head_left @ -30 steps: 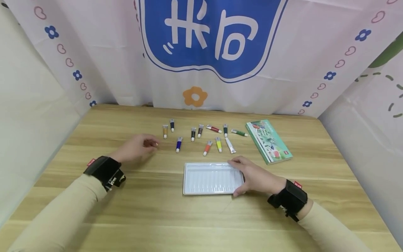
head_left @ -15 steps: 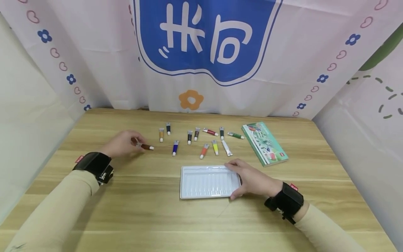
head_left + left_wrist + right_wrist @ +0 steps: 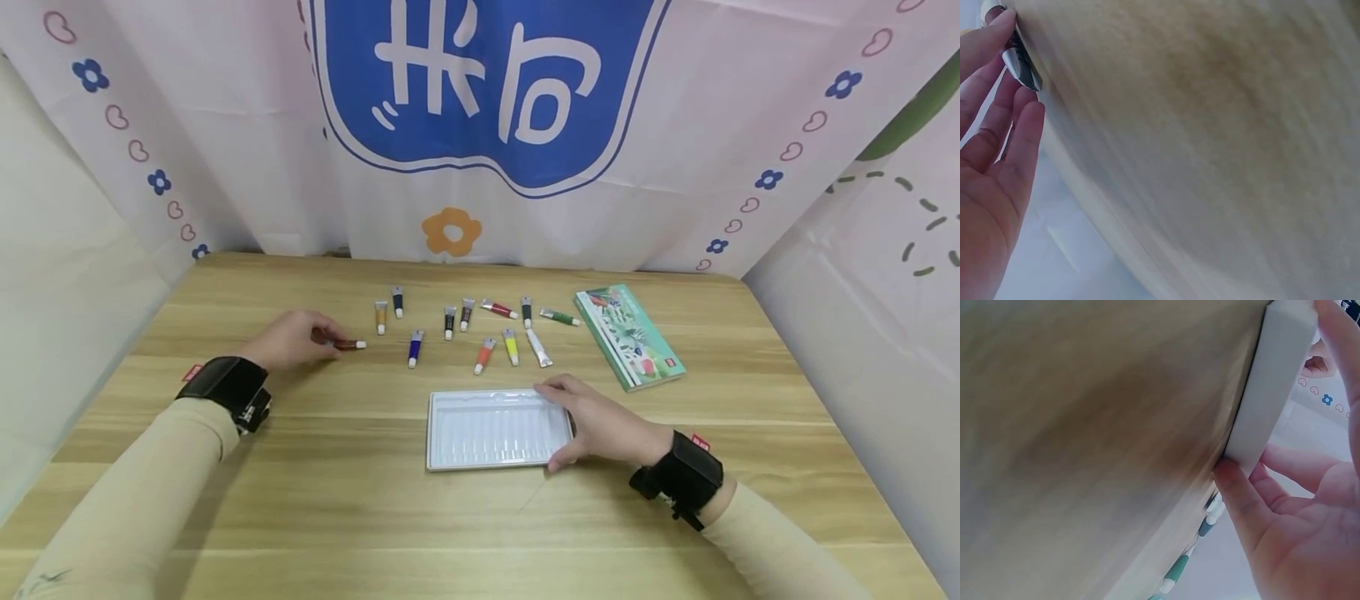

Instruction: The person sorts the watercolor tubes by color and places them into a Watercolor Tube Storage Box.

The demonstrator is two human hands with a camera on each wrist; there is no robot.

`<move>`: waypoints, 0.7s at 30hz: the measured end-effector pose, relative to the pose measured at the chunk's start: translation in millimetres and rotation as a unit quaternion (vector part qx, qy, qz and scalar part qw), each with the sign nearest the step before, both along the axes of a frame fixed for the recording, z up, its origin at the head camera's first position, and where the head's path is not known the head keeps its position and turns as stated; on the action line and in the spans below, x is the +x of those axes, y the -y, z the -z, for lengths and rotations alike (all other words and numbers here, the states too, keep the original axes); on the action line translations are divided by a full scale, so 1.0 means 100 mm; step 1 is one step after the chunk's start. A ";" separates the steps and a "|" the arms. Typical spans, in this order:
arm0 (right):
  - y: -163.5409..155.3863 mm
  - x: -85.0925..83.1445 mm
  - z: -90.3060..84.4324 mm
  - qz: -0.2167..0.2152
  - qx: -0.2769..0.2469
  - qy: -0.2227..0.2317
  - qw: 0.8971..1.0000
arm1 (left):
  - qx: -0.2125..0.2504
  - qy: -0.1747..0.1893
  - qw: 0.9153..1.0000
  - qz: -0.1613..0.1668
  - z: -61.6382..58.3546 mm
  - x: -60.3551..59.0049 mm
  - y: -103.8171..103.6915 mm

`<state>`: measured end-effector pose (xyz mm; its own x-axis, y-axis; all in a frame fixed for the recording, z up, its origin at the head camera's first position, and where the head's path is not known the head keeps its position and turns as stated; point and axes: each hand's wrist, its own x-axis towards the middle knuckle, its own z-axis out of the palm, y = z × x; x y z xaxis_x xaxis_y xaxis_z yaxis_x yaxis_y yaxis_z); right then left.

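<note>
L hand [image 3: 288, 340] pinches a brown paint tube [image 3: 349, 344] lying on the surface; R hand [image 3: 596, 421] grips the white tray's [image 3: 487, 429] right edge. Pick-up step, prob. Next: lift tube, carry to tray w/o knocking the others.

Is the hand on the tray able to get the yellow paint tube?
Probably yes. The right hand holds the white tray by its right end, and the yellow tube lies just beyond on bare table, with nothing between. It must release the tray first.

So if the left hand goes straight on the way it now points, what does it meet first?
Probably the blue tube: the left hand pinches a brown tube pointing right along the table, though depth is unclear.
</note>
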<state>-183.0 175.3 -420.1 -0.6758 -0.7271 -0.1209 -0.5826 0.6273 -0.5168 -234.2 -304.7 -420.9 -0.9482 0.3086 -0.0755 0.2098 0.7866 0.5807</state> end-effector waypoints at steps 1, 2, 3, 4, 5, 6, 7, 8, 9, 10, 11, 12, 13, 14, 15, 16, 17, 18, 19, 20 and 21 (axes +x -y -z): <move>0.00 0.00 -0.01 0.001 0.001 0.001 1.000 | 0.001 0.002 1.000 0.000 -0.01 0.00 0.00; 0.00 0.00 -0.01 0.002 0.001 0.003 1.000 | 0.001 0.004 1.000 0.000 -0.01 0.00 -0.01; 0.00 -0.01 -0.01 0.002 0.001 0.003 1.000 | 0.001 0.005 1.000 0.000 -0.02 0.00 -0.01; 0.00 -0.01 -0.01 0.002 0.001 0.005 1.000 | 0.000 0.005 1.000 -0.001 -0.01 0.00 -0.01; 0.00 -0.01 -0.01 0.003 0.001 0.007 1.000 | -0.001 0.004 1.000 -0.001 -0.01 -0.01 -0.01; 0.00 -0.01 -0.01 0.002 0.001 0.008 1.000 | -0.002 0.004 1.000 0.000 -0.01 -0.01 -0.01; 0.00 -0.01 -0.01 0.001 0.000 0.009 1.000 | -0.002 0.004 1.000 0.000 -0.01 -0.01 -0.01; 0.00 -0.01 -0.01 0.000 0.000 0.008 1.000 | -0.004 0.001 1.000 0.000 0.00 -0.01 -0.01; 0.00 -0.02 -0.02 -0.001 -0.001 0.007 1.000 | -0.004 -0.001 1.000 -0.001 0.00 -0.02 -0.01; -0.01 -0.02 -0.02 -0.001 -0.002 0.006 1.000 | -0.005 -0.003 1.000 -0.001 0.00 -0.03 -0.02; -0.01 -0.02 -0.03 -0.002 -0.003 0.005 1.000 | -0.004 -0.005 1.000 -0.001 0.00 -0.04 -0.02; -0.01 -0.03 -0.03 -0.002 -0.004 0.005 1.000 | -0.004 -0.007 1.000 -0.001 0.00 -0.04 -0.02; -0.02 -0.03 -0.03 -0.002 -0.005 0.005 1.000 | -0.002 -0.007 1.000 -0.001 0.00 -0.05 -0.02; -0.02 -0.03 -0.04 -0.002 -0.006 0.006 1.000 | -0.001 -0.009 1.000 0.000 0.01 -0.06 -0.02; -0.02 -0.03 -0.04 0.000 -0.005 0.007 1.000 | 0.000 -0.009 1.000 0.002 0.01 -0.06 -0.01; -0.02 -0.03 -0.04 0.000 -0.005 0.009 1.000 | 0.001 -0.009 1.000 0.004 0.02 -0.06 -0.01; -0.01 -0.03 -0.04 0.000 -0.004 0.012 1.000 | 0.001 -0.011 1.000 0.008 0.03 -0.06 0.00; -0.01 -0.03 -0.03 0.001 -0.003 0.013 1.000 | 0.001 -0.014 1.000 0.012 0.04 -0.06 0.01; -0.01 -0.02 -0.03 0.001 -0.003 0.013 1.000 | 0.000 -0.016 1.000 0.016 0.05 -0.05 0.02; -0.01 -0.02 -0.02 0.002 -0.002 0.013 1.000 | -0.001 -0.018 1.000 0.019 0.05 -0.05 0.03; -0.01 -0.02 -0.02 0.002 -0.002 0.014 1.000 | -0.001 -0.020 1.000 0.021 0.05 -0.04 0.04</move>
<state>-184.5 175.8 -418.6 -0.6756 -0.7243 -0.1378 -0.5646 0.6285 -0.5350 -238.1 -308.2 -426.2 -0.9368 0.3478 -0.0388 0.2653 0.7779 0.5697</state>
